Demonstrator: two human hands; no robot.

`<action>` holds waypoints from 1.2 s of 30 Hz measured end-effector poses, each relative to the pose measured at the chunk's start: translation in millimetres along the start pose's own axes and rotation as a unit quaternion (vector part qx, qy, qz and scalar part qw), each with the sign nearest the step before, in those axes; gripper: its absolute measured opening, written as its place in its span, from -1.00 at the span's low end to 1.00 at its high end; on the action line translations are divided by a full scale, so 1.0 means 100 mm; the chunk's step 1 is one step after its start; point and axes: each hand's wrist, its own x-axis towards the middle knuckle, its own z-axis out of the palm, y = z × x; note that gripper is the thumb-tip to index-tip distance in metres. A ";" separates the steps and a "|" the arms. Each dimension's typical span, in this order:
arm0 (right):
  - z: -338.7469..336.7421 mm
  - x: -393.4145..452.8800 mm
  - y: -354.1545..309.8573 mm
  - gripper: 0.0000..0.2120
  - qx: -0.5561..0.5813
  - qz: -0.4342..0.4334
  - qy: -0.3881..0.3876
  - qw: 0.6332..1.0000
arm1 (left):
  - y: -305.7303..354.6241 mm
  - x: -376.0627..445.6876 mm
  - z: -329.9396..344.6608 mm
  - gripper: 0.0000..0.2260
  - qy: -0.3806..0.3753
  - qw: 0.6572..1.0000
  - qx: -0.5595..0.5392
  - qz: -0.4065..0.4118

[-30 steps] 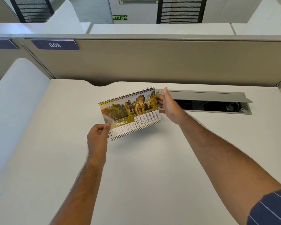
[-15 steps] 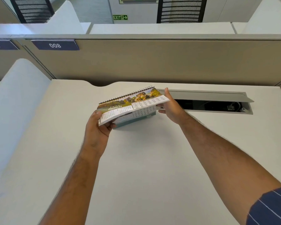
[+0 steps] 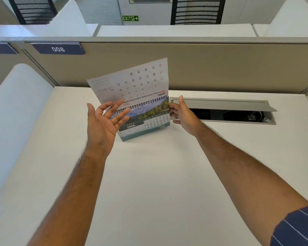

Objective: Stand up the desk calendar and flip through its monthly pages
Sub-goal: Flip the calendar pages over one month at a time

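Observation:
The spiral-bound desk calendar [image 3: 146,121] stands upright on the white desk [image 3: 149,174], showing an APRIL page with a mountain and forest photo. One page [image 3: 132,82] is swung up above the spiral, its back printed with upside-down dates. My left hand [image 3: 105,121] is palm up with fingers spread, its fingertips against the lower edge of the raised page. My right hand [image 3: 183,114] grips the calendar's right edge.
An open grey cable hatch [image 3: 220,110] is set in the desk just right of the calendar. A beige partition [image 3: 220,68] with a "008" label [image 3: 58,49] closes the back. A white curved divider [image 3: 16,112] bounds the left side.
The MARCH page has been lifted by my left hand and swung up over the spiral, uncovering APRIL. My left hand has opened. The right hand stays on the calendar's right edge.

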 end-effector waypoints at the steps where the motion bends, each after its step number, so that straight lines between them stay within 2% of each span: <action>1: 0.00 0.00 0.00 -0.14 0.001 0.000 0.000 1.000 | -0.01 0.02 -0.02 -0.38 0.002 1.000 -0.002 0.001; 10: 0.01 0.04 -0.02 -0.15 -0.006 0.005 0.005 1.000 | -0.05 0.06 -0.23 -0.43 -0.002 0.999 -0.031 0.009; 16: 0.00 0.06 0.01 -0.15 -0.003 0.000 0.009 1.000 | -0.31 -0.05 -0.38 -0.67 0.081 0.995 0.033 0.037; 20: 0.02 0.06 0.02 -0.18 -0.001 0.000 0.022 1.000 | -0.68 -0.15 -0.49 -0.90 0.164 0.971 0.171 0.042; 22: 0.03 0.06 0.03 -0.19 -0.001 -0.003 0.025 1.000 | -0.81 -0.20 -0.53 -0.77 0.190 0.958 0.215 0.023; 26: 0.04 0.05 0.04 -0.19 0.003 -0.001 0.029 1.000 | -0.91 -0.24 -0.54 -0.56 0.153 0.955 0.254 -0.027; 33: 0.06 0.04 0.04 -0.17 0.007 -0.003 0.026 1.000 | -0.95 -0.27 -0.49 -0.55 0.173 0.936 0.305 -0.023; 36: 0.06 0.04 0.04 -0.18 0.007 -0.003 0.026 1.000 | -0.97 -0.28 -0.49 -0.61 0.190 0.930 0.315 -0.007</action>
